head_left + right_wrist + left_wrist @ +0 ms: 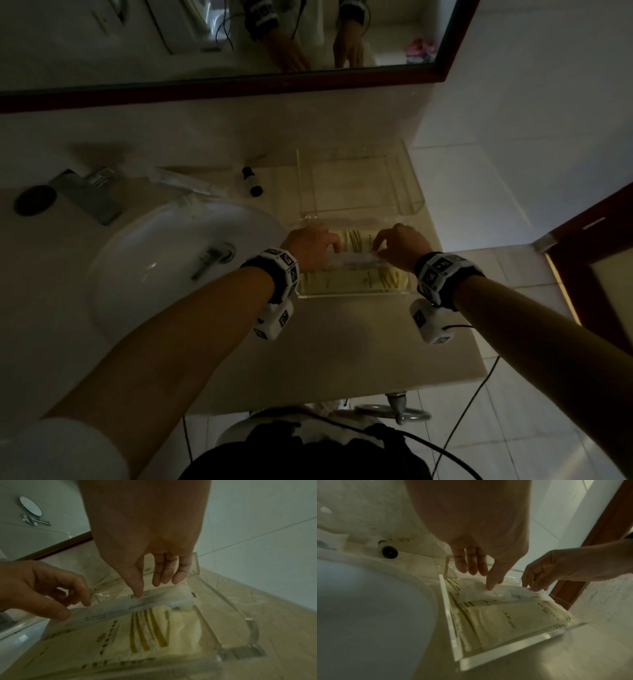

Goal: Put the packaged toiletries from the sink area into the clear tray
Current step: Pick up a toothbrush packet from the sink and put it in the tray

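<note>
A slim white packet (356,257) is pinched at both ends between the left hand (313,245) and right hand (400,245), held level for lowering onto yellow-printed packets (356,281) beneath, inside the clear tray (404,205).

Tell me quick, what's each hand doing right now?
Left hand: pinching one end of the long clear packet over the tray.
Right hand: pinching the packet's other end.

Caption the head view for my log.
Both hands, left and right, lower a slim packet into the clear tray.
</note>
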